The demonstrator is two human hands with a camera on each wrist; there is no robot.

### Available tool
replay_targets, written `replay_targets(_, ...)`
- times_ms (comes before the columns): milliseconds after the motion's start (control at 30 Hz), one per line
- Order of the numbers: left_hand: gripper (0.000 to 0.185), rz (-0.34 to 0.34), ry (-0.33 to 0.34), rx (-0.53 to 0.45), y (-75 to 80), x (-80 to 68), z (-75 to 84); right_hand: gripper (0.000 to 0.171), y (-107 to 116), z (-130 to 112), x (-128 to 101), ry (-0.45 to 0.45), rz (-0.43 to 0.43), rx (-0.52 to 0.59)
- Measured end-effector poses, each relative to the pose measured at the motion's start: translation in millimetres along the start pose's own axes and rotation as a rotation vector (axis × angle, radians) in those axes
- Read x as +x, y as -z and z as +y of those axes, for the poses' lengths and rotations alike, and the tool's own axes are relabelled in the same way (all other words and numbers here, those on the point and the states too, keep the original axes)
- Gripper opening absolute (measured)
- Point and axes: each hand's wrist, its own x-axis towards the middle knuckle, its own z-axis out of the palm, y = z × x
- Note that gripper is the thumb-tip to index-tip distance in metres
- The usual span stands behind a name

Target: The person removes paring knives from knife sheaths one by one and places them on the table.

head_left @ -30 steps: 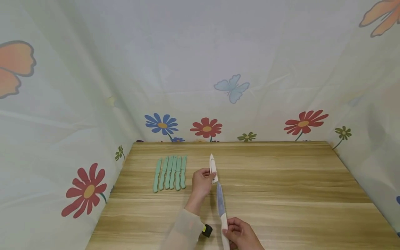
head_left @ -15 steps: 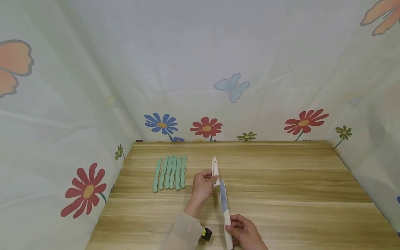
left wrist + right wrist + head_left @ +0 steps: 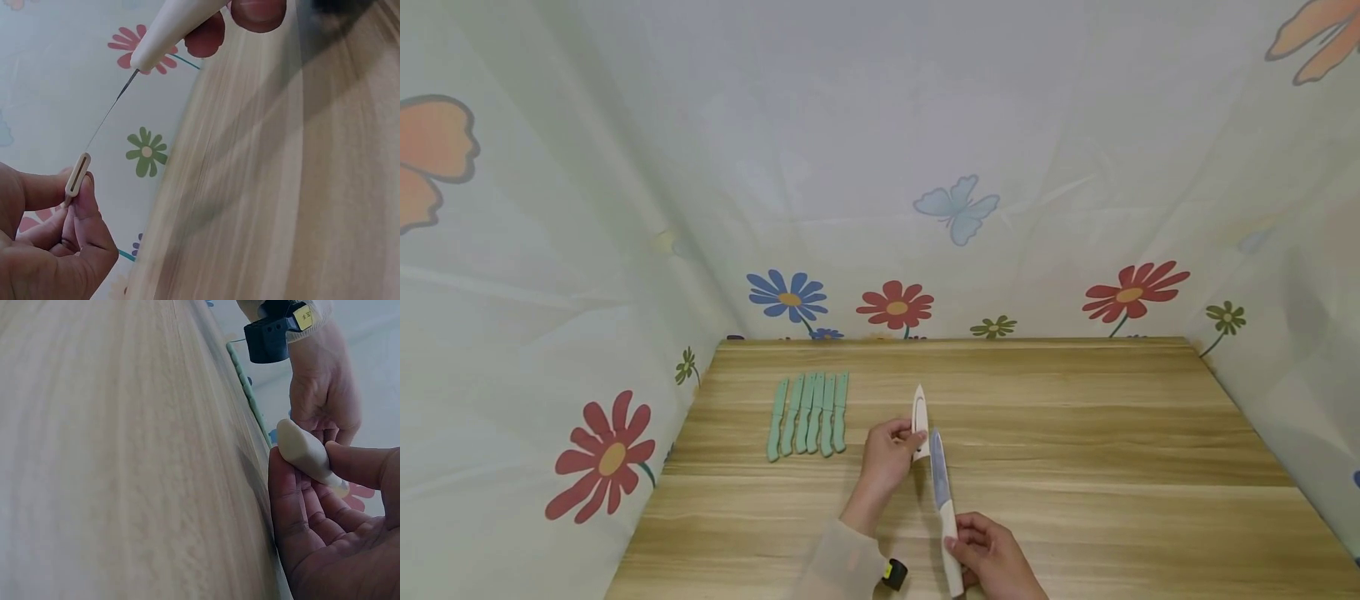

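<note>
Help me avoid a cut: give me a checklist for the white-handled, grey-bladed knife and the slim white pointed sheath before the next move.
1. Knife held by its handle in the right hand: ok.
2. Sheath gripped in the left hand: ok.
3. Blade tip lined up with the sheath's slot: not ok; the head view shows it off to one side.
4. Blade covered: not ok; bare.
5. Sharp side turned away from the left hand: cannot tell.
6. Six slim green knives apart from both hands: ok.
</note>
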Motion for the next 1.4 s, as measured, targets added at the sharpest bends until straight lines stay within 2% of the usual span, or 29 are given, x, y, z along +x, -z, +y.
replay_targets(333, 0.019, -0.004, -0.033, -0.001, -1.3, -5.2, -6.8, 0.046, 1, 0, 0, -0.002, 0.009, -0.004)
replay_targets(600, 0.021, -0.03, -0.013, -0.008, -1.1, -12.9, -6.1, 0.046, 2, 0, 1, -0.004, 0.017, -0.003)
replay_targets(900, 0.017, -0.053, -0.015, 0.003, -1.7, -20.5, -7.4, 0.045, 3, -1, 2, -0.005, 0.037, -0.008)
replay_targets(1400, 0.02, -0.07, -0.016, 0.024, -1.8, -30.5, -8.2, 0.046, 3, -6, 1, -0.003, 0.045, 0.011)
